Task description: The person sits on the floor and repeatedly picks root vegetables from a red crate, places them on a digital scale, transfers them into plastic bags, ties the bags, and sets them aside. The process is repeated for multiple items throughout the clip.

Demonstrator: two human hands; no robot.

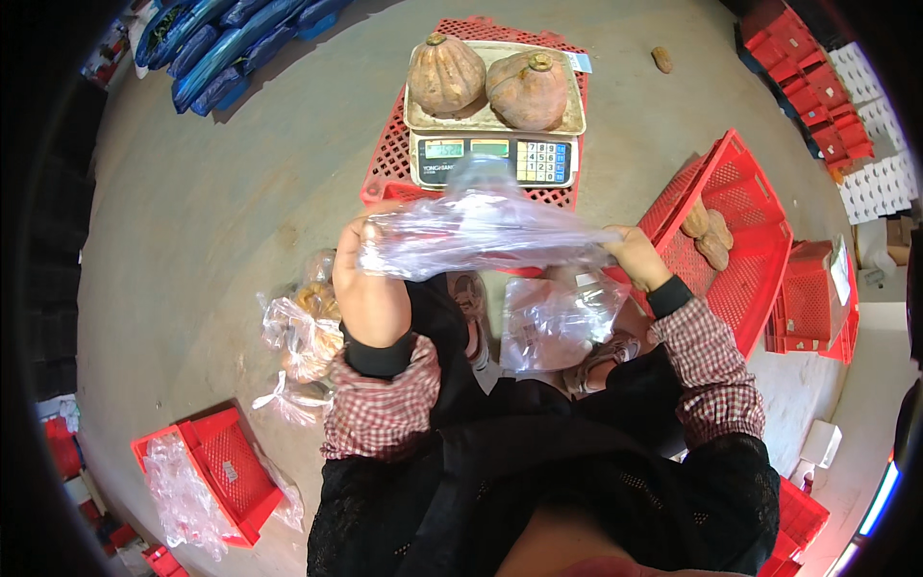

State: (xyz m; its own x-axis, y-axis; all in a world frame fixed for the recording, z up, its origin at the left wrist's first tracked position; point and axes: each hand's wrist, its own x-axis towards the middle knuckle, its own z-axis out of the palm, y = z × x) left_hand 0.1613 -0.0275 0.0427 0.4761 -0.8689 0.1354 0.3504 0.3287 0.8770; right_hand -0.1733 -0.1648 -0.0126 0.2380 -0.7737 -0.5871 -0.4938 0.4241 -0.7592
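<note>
Stretched between my two hands is a clear plastic bag (476,234), blurred by motion. My left hand (371,288) grips its left end, and my right hand (640,261) pinches the right end. Just beyond the bag, a digital scale (497,160) rests on an upturned red plastic crate (386,155). Two ribbed pumpkins, one on the left (447,76) and one on the right (528,94), sit side by side on the scale's metal pan (497,52). Below the bag, between my shoes, lies a stack of flat clear plastic bags (541,324).
Several knotted bags of produce (303,339) lie left of my feet. A red crate (750,245) at right holds several small pumpkins (710,234). Another crate (223,469) at lower left has plastic bags (180,498) spilling out. One small pumpkin (661,60) lies on the floor; blue-wrapped bundles (238,43) are at upper left.
</note>
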